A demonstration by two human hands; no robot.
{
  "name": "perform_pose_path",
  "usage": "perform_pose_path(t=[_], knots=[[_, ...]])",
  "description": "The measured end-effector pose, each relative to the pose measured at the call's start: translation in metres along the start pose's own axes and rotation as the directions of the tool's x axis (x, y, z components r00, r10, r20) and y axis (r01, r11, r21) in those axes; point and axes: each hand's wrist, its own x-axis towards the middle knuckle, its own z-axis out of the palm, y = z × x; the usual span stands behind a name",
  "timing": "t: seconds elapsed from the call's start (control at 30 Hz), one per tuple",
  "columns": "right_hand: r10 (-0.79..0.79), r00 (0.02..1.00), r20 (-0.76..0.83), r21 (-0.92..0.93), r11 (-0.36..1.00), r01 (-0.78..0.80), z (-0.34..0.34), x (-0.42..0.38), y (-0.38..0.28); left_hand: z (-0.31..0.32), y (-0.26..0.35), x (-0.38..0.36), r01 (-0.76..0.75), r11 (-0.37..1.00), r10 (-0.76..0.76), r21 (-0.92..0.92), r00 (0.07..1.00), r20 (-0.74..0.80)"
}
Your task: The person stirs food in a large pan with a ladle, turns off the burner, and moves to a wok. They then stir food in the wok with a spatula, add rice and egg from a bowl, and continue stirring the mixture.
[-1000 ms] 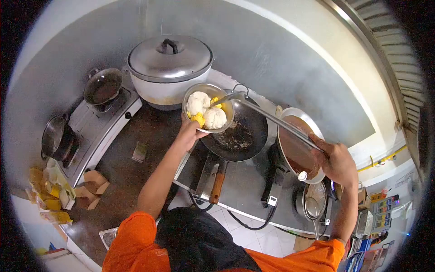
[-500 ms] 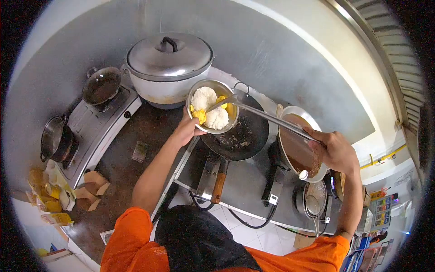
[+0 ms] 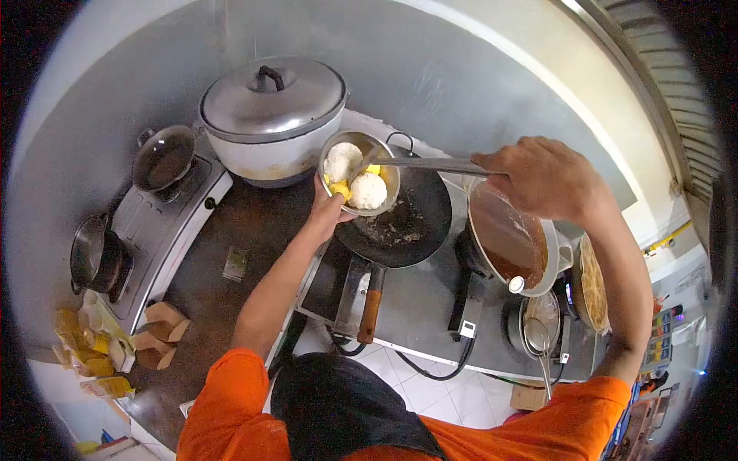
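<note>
My left hand (image 3: 329,209) grips a steel bowl (image 3: 392,184) by its lower left rim, tilted above a dark wok (image 3: 423,223) with a wooden handle. Inside the bowl are two white rounded scoops, one of them the lower scoop (image 3: 368,190), and some yellow food (image 3: 340,189). My right hand (image 3: 538,173) is closed round the handle end of a long metal utensil (image 3: 438,164). The utensil's far end is inside the bowl, between the scoops, where the food partly hides it.
A large lidded pot (image 3: 274,107) stands behind the bowl. A pot of brown liquid (image 3: 511,238) is right of the wok, with a smaller pan and strainer (image 3: 538,323) nearer. At left, a two-burner stove (image 3: 165,230) carries two small pans. Cardboard trays (image 3: 161,334) lie nearby.
My right hand has moved up and slightly left, and the utensil lies more level. My left hand and the bowl have shifted slightly; the view has also shifted.
</note>
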Motion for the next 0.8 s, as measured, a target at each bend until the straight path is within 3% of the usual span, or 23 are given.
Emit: perform_pose_path(t=[0.07,0.2,0.3,0.37,0.5,0.57,0.63,0.67,0.73,0.8], knots=[[-0.087,0.996,0.026,-0.046,0.995,0.088,-0.002,0.01,0.003,0.003,-0.006,0.005,-0.011,0.999,0.01,-0.036,1.0,-0.015],[-0.078,0.997,0.003,-0.059,0.995,0.078,-0.022,0.001,0.005,0.007,-0.015,0.017,-0.034,0.999,0.032,-0.024,0.998,-0.057],[-0.043,0.999,0.009,-0.207,0.977,0.044,-0.034,-0.018,0.007,0.006,-0.014,0.024,-0.03,0.999,0.029,-0.028,0.999,-0.045],[0.085,0.993,0.085,-0.114,0.991,-0.075,-0.034,-0.03,0.017,0.006,-0.019,0.036,-0.015,1.0,0.015,0.0,0.998,-0.064],[0.068,0.993,0.098,-0.045,0.997,-0.063,-0.01,-0.052,0.036,0.008,-0.014,0.047,-0.039,0.998,0.042,0.054,0.998,-0.048],[0.14,0.974,0.177,-0.034,0.99,-0.136,-0.016,-0.057,0.033,0.011,-0.01,0.048,-0.063,0.996,0.067,0.069,0.997,-0.048],[0.313,0.923,0.224,0.061,0.941,-0.334,-0.015,-0.061,0.033,0.012,-0.008,0.05,-0.017,0.997,0.022,0.077,0.998,-0.059],[0.317,0.921,0.228,0.064,0.939,-0.339,-0.01,-0.061,0.035,0.012,-0.008,0.048,-0.04,0.999,0.041,0.024,0.998,-0.037],[0.2,0.978,0.065,0.173,0.963,-0.209,0.008,-0.053,0.041,0.017,-0.01,0.044,-0.046,0.998,0.047,0.031,0.998,-0.029],[0.149,0.988,0.047,0.194,0.969,-0.155,0.02,-0.038,0.041,0.019,-0.013,0.042,-0.055,0.998,0.056,0.035,0.998,-0.033]])
